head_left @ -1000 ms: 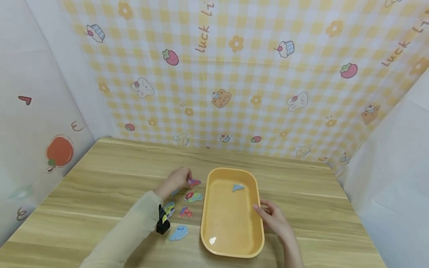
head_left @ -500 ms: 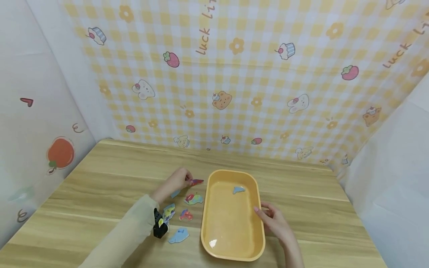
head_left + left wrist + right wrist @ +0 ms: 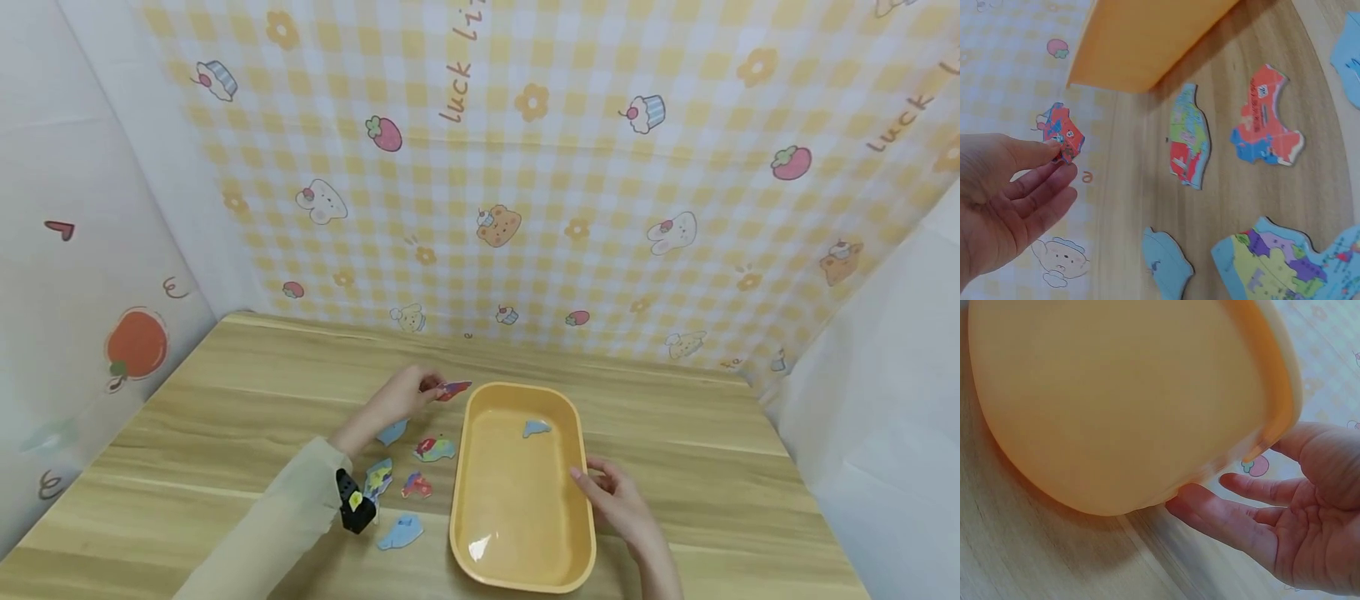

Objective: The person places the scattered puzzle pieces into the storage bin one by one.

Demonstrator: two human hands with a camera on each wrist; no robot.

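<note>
My left hand (image 3: 401,396) pinches a red-and-blue jigsaw puzzle piece (image 3: 1067,132) between thumb and fingers, above the table and just outside the far left corner of a deep yellow plastic tray (image 3: 517,508). On the tray's right side, my right hand (image 3: 618,504) holds the rim, thumb at the edge and fingers along the outer wall. Inside the tray, toward its far end, lies one small blue puzzle piece (image 3: 536,428). Left of the tray rest a green-and-red piece (image 3: 1188,137), a red piece with a blue corner (image 3: 1266,119) and a blue piece (image 3: 1169,262).
A multicoloured piece (image 3: 1272,262) and a pale blue piece (image 3: 401,532) also lie on the wood-grain table (image 3: 720,483), near the black wrist camera (image 3: 354,504). Behind the table hangs a yellow checked cloth (image 3: 420,167); white sheets stand at both sides.
My left hand has lifted the red-and-blue puzzle piece and carried it right and away toward the tray's far left corner, uncovering more of the blue piece. My right hand keeps its place on the tray.
</note>
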